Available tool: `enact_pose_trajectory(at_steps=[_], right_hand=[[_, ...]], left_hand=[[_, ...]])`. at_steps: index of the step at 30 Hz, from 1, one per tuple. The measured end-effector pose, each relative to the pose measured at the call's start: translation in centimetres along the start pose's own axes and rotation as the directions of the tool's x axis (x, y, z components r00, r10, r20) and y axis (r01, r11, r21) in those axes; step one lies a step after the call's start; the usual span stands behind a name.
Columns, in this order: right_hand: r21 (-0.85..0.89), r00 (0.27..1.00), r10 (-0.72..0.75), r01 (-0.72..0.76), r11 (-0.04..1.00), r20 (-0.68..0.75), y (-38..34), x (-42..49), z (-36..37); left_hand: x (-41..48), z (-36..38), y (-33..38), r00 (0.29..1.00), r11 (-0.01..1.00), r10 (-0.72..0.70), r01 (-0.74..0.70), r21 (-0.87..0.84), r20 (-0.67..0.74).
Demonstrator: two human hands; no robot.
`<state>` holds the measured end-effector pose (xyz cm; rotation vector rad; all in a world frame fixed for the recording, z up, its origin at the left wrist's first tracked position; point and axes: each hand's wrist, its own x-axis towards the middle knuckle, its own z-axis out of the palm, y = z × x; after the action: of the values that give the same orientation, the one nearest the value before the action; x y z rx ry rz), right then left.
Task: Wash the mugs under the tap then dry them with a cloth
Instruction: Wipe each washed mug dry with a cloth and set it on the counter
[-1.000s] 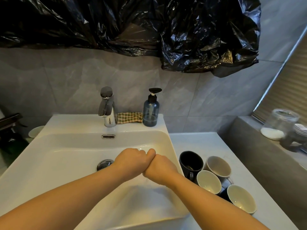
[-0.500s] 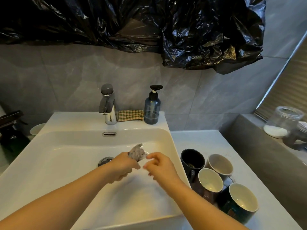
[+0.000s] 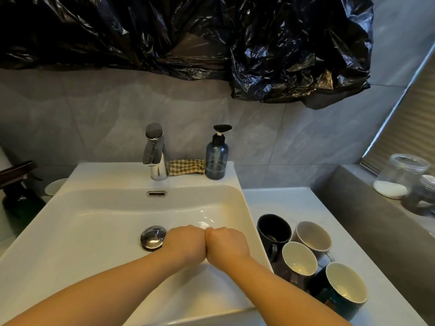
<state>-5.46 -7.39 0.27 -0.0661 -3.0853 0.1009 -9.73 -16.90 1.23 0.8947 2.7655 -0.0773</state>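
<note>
A white basin [image 3: 82,231] fills the left and middle of the view. The chrome tap [image 3: 155,152] stands on its back rim, with no water visible from the spout. Just right of the tap, a checked cloth [image 3: 186,167] lies folded between it and a blue soap dispenser [image 3: 216,158]. In the bowl, the round drain plug [image 3: 153,236] sits just left of the left hand [image 3: 186,243]. The right hand [image 3: 227,244] touches it knuckle to knuckle. Both hands are balled into fists, backs up; whether either holds anything is hidden. On the counter [image 3: 294,203] right of the basin four mugs stand upright in a tight cluster: a black mug [image 3: 274,228], a pale mug [image 3: 314,236], a cream-lined dark mug [image 3: 299,260] and a dark green mug [image 3: 346,283]. Farther right, a glass jar [image 3: 402,175] stands on a grey ledge [image 3: 367,208].
</note>
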Motion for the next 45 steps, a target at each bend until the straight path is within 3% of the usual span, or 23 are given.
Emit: enact_pose_trajectory(at_steps=[2, 4, 5, 7, 10, 11, 12, 14, 17, 19, 21, 23, 25, 28, 30, 33, 35, 38, 40, 42, 43, 45], right_hand=[[0.085, 0.982, 0.075, -0.091, 0.992, 0.172, -0.2, 0.0, -0.1], [0.232, 0.966, 0.129, -0.181, 0.956, 0.222, -0.3, -0.3, 0.3], [0.32, 0.956, 0.15, -0.229, 0.919, 0.253, -0.3, -0.5, 0.6], [0.498, 0.935, 0.159, -0.306, 0.812, 0.316, -0.4, -1.0, 1.2], [0.696, 0.906, 0.149, -0.403, 0.594, 0.397, -0.6, -1.4, 1.0], [0.72, 0.901, 0.144, -0.415, 0.556, 0.408, -0.5, -1.4, 0.8], [0.734, 0.898, 0.133, -0.422, 0.533, 0.42, -0.4, -1.4, 0.6], [0.767, 0.891, 0.106, -0.435, 0.471, 0.441, 0.0, -1.7, 0.2], [0.855, 0.886, 0.068, -0.46, 0.238, 0.458, 0.7, -1.9, -0.4], [0.904, 0.923, 0.089, -0.385, 0.187, 0.375, 1.0, -1.9, -0.7], [0.933, 0.946, 0.165, -0.307, 0.19, 0.277, 1.2, -1.7, -1.0], [0.952, 0.944, 0.237, -0.268, 0.147, 0.229, 1.5, -1.7, -1.3], [0.964, 0.943, 0.248, -0.25, 0.094, 0.221, 1.9, -1.7, -1.5], [0.965, 0.952, 0.212, -0.247, 0.093, 0.223, 2.3, -2.1, -2.1], [0.959, 0.951, 0.224, -0.249, 0.137, 0.215, 2.4, -2.2, -2.5], [0.899, 0.945, 0.278, -0.267, 0.346, 0.173, 2.2, -2.2, -3.0], [0.878, 0.955, 0.276, -0.223, 0.423, 0.109, 2.1, -2.2, -3.3], [0.894, 0.988, 0.154, -0.056, 0.444, -0.015, 2.0, -2.5, -3.8], [0.892, 0.989, 0.131, 0.001, 0.451, -0.067, 2.1, -2.7, -3.9], [0.913, 0.973, 0.221, -0.027, 0.407, -0.07, 2.4, -2.6, -3.9], [0.921, 0.963, 0.264, -0.05, 0.388, -0.059, 2.4, -2.6, -3.8], [0.939, 0.94, 0.338, -0.08, 0.334, -0.04, 2.5, -2.4, -3.8]], left_hand=[[0.3, 0.3, -0.1, 0.996, 0.99, 0.066, -0.057, 0.126, -0.066], [0.5, 0.5, -0.5, 0.983, 0.974, 0.145, -0.121, 0.191, -0.113], [0.5, 0.7, -0.8, 0.952, 0.96, 0.226, -0.183, 0.21, -0.204], [0.0, 0.5, -1.5, 0.926, 0.913, 0.327, -0.259, 0.315, -0.189], [0.6, 1.2, -2.1, 0.854, 0.881, 0.427, -0.319, 0.349, -0.297], [0.2, 0.7, -1.7, 0.863, 0.869, 0.44, -0.339, 0.359, -0.25], [0.0, 0.1, -1.5, 0.872, 0.88, 0.437, -0.365, 0.304, -0.219], [0.4, 0.3, -1.7, 0.93, 0.942, 0.295, -0.244, 0.232, -0.219], [0.1, 0.1, -2.3, 0.992, 0.983, 0.075, -0.091, -0.159, -0.106], [-0.3, -0.2, -2.7, 1.0, 0.894, 0.025, -0.019, -0.448, 0.007], [-0.7, -0.6, -2.8, 0.989, 0.711, 0.05, 0.064, -0.7, 0.141], [-1.0, -0.9, -2.9, 0.989, 0.568, 0.061, 0.074, -0.819, 0.131], [-1.0, -0.9, -3.2, 0.999, 0.489, -0.011, 0.047, -0.871, 0.047], [-1.0, -1.1, -3.6, 0.992, 0.315, -0.122, 0.05, -0.948, 0.012], [-1.3, -1.5, -3.3, 0.987, 0.263, -0.158, 0.046, -0.964, 0.003], [-1.5, -2.0, -2.4, 0.979, 0.194, -0.204, 0.061, -0.979, 0.021], [-1.7, -2.4, -1.9, 0.984, 0.157, -0.174, 0.065, -0.985, 0.037], [-2.3, -3.3, -1.5, 0.994, 0.156, -0.109, 0.045, -0.987, 0.028], [-2.5, -3.7, -1.5, 0.992, 0.031, -0.126, 0.021, -0.999, 0.017], [-2.4, -4.1, -1.7, 0.99, -0.15, -0.13, 0.029, -0.988, 0.049], [-2.4, -4.2, -1.8, 0.99, -0.183, -0.126, 0.04, -0.982, 0.064], [-2.1, -4.2, -2.1, 0.989, -0.109, -0.127, 0.056, -0.992, 0.07]])
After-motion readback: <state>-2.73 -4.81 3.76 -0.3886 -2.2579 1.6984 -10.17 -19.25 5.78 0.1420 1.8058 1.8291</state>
